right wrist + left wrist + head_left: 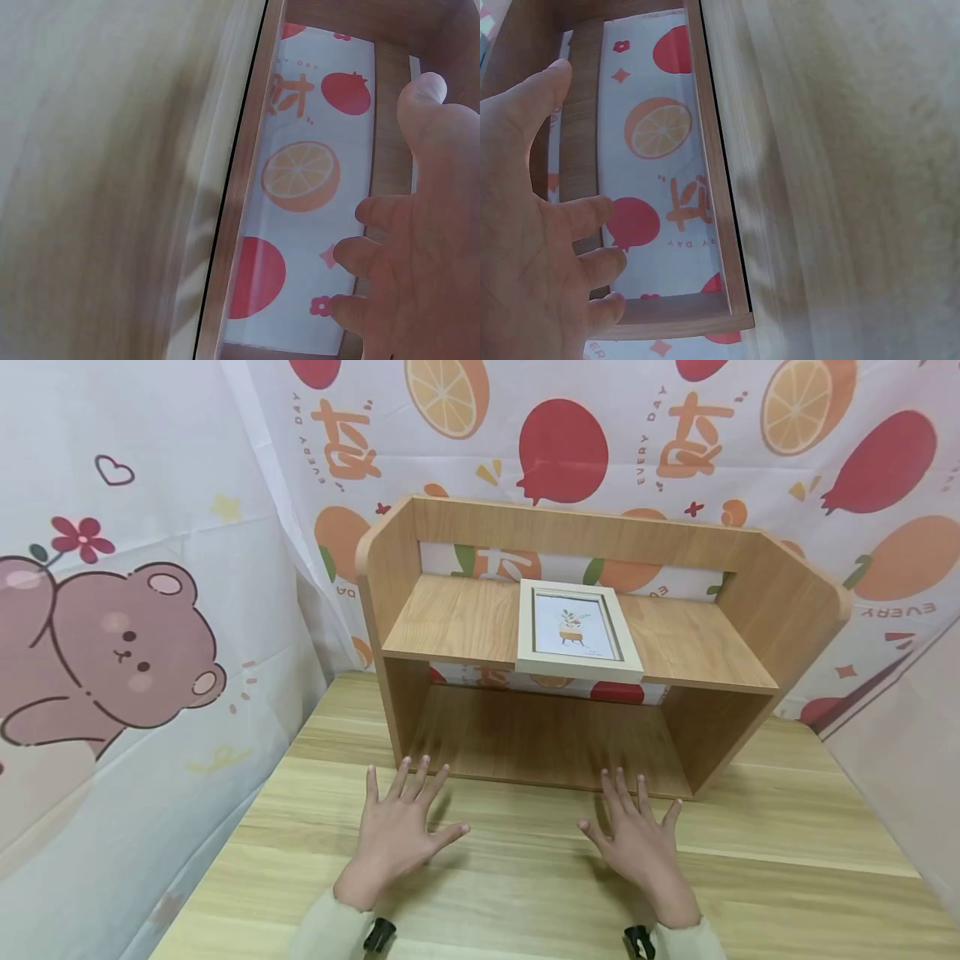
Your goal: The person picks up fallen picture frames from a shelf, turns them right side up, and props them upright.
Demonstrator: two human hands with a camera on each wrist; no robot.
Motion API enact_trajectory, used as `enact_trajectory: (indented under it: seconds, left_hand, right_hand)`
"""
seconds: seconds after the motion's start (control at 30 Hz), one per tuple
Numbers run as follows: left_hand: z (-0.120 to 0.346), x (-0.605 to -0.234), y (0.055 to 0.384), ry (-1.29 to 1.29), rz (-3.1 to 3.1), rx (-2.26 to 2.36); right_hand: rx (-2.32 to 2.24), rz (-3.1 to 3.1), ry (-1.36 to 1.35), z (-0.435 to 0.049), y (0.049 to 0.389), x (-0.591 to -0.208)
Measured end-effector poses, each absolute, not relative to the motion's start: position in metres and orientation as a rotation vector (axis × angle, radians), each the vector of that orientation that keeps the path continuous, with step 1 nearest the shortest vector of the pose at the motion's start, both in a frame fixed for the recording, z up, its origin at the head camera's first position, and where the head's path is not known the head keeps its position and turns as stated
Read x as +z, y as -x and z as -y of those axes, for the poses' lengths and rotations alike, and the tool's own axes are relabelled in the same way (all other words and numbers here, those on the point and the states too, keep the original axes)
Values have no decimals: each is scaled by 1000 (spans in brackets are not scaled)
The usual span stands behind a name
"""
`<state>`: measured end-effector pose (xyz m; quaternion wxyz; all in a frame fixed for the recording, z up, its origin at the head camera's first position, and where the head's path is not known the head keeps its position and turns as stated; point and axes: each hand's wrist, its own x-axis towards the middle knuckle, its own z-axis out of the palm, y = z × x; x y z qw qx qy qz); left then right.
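Note:
A wooden two-tier desktop shelf (480,627) stands on the table, its front facing me. On its upper board lies a cream picture frame (630,647) with a potted-plant print, face up, its near edge jutting past the board. My left hand (397,831) has its fingers spread in front of the shelf's left end, fingertips close to the lower front edge. The right hand (637,839) is spread likewise before the right half. Neither one holds anything. Both wrist views show a hand (532,225) and a hand (427,225) before the shelf's lower opening.
Light wood-grain table (787,860) extends around the shelf. Behind it hangs a fruit-printed cloth (675,443), and a bear-printed curtain (135,643) borders the left side. A pale panel (915,718) lines the right side. A black clip-like piece sits at each sleeve cuff.

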<state>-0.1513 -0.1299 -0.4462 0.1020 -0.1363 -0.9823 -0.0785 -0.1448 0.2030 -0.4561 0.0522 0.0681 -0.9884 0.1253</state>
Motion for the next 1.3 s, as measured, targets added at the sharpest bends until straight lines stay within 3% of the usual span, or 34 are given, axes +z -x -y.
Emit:
enact_trajectory:
  seconds: [0.3, 0.5, 1.0, 1.3]
  left_hand:
    - [128, -443, 151, 418, 2930, -261]
    - [127, -420, 161, 446, 2883, -265]
    - [116, -336, 180, 558, 2768, -250]
    - [113, -306, 184, 572, 2739, -259]
  right_hand:
    - [366, 3026, -216, -206, 142, -450]
    - [364, 2993, -267, -203, 150, -434]
    - [314, 2826, -325, -212, 151, -338]
    - [337, 2670, -350, -218, 148, -300]
